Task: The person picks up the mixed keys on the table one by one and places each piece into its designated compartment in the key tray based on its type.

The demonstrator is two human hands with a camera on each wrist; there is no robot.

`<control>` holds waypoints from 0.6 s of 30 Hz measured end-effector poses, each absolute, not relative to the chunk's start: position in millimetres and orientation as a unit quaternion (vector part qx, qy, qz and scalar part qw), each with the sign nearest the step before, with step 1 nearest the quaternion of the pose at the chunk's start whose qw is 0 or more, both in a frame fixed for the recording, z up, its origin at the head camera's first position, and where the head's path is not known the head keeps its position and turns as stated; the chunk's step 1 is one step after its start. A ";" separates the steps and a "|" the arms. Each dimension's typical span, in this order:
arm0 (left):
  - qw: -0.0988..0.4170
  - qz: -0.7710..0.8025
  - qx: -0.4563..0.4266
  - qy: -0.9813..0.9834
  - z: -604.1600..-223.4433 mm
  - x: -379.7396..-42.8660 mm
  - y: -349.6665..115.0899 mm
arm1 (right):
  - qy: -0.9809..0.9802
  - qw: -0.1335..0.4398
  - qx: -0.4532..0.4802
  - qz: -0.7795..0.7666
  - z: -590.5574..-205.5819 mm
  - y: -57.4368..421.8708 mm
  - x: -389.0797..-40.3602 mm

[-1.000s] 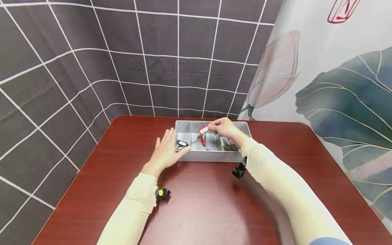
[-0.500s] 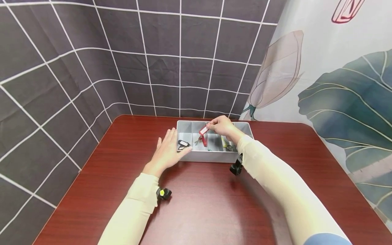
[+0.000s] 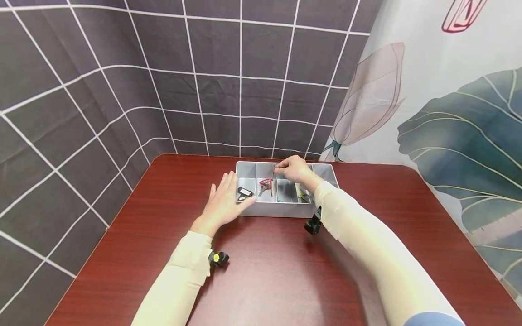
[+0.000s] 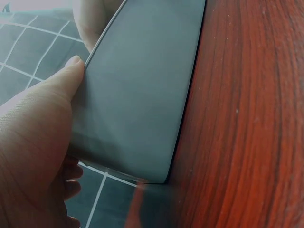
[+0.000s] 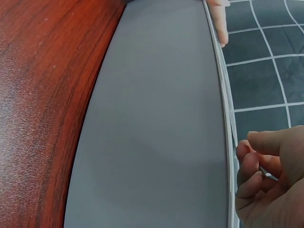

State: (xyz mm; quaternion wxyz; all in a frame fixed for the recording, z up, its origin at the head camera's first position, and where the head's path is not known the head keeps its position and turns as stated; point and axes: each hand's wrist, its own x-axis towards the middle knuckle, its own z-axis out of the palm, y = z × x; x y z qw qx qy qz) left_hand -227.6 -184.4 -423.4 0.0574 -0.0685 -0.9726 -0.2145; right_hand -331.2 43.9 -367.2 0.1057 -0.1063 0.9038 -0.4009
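Observation:
A grey compartment tray [image 3: 277, 209] stands near the back of the table in the head view. Its leftmost compartment holds a black key tag [image 3: 244, 192]. Red key tags with keys [image 3: 266, 183] lie in the compartment to the right of that. My left hand [image 3: 222, 199] rests straight-fingered along the tray's left side, its thumb on the front rim. Above the tray is my right hand [image 3: 296, 171], thumb and fingertips close together near a divider. The right wrist view shows its fingers loosely curled, with a small shiny edge [image 5: 268, 174] between or behind them.
A yellow key tag [image 3: 303, 196] lies in a compartment farther right, partly hidden by the right arm. The reddish-brown table [image 3: 261, 262] reaches back to a dark gridded curtain [image 3: 212, 90]. A flower-patterned curtain [image 3: 444, 122] hangs at the right.
The red key tag that my right hand pinched has dropped into the second compartment beside the other red one. The right hand remains just above; the left has kept its place.

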 end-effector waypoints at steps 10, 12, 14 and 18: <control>0.051 -0.209 -0.072 -0.974 -425.8 -231.9 -193.2 | 0.884 0.096 -0.140 -0.435 -353.3 70.7 -308.3; 0.050 -0.210 -0.069 -0.974 -424.2 -230.6 -199.1 | 0.873 0.100 -0.144 -0.455 -349.5 79.6 -301.7; 0.048 -0.211 -0.065 -0.974 -422.2 -228.2 -206.5 | 0.865 0.093 -0.154 -0.469 -346.2 90.8 -295.7; 0.046 -0.203 -0.066 -0.976 -416.1 -222.2 -222.7 | 0.864 0.059 -0.163 -0.473 -343.1 121.0 -284.3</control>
